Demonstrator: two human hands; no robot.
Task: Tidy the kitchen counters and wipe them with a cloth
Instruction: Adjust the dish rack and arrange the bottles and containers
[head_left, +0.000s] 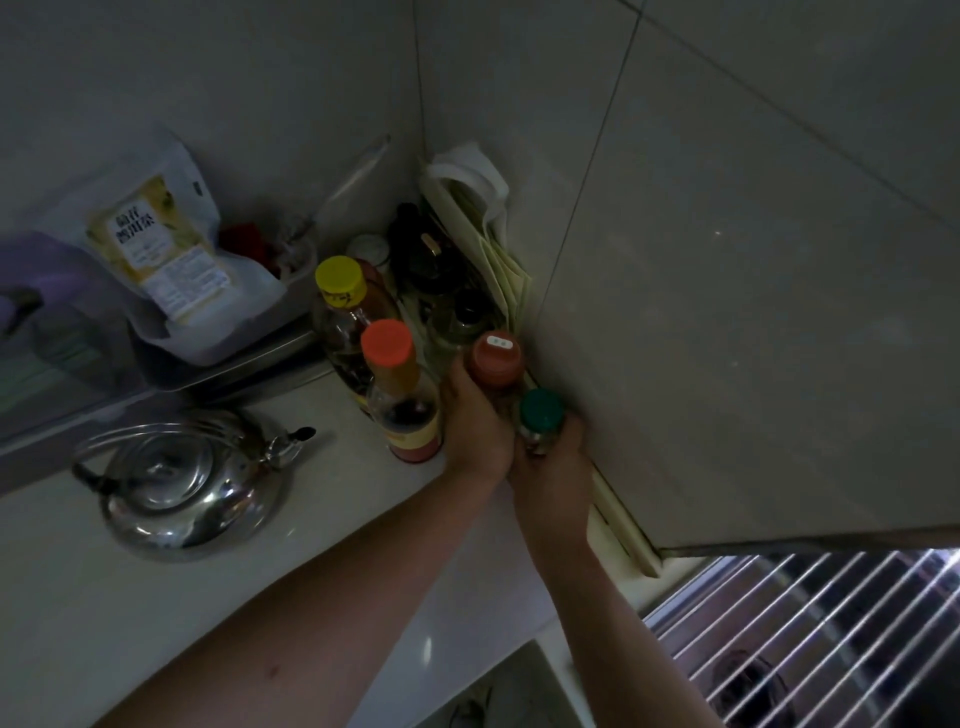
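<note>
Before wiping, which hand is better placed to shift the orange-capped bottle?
Likely the left hand: gripping the red-capped jar, it is beside that bottle; the right hand, holding the green-capped jar, is farther.

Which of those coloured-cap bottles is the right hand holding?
The small green-capped jar, closest to the wall: the right hand grips it. The left hand holds the red-capped jar just behind it.

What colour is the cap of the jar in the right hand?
The cap is dark green; the head view shows it.
</note>
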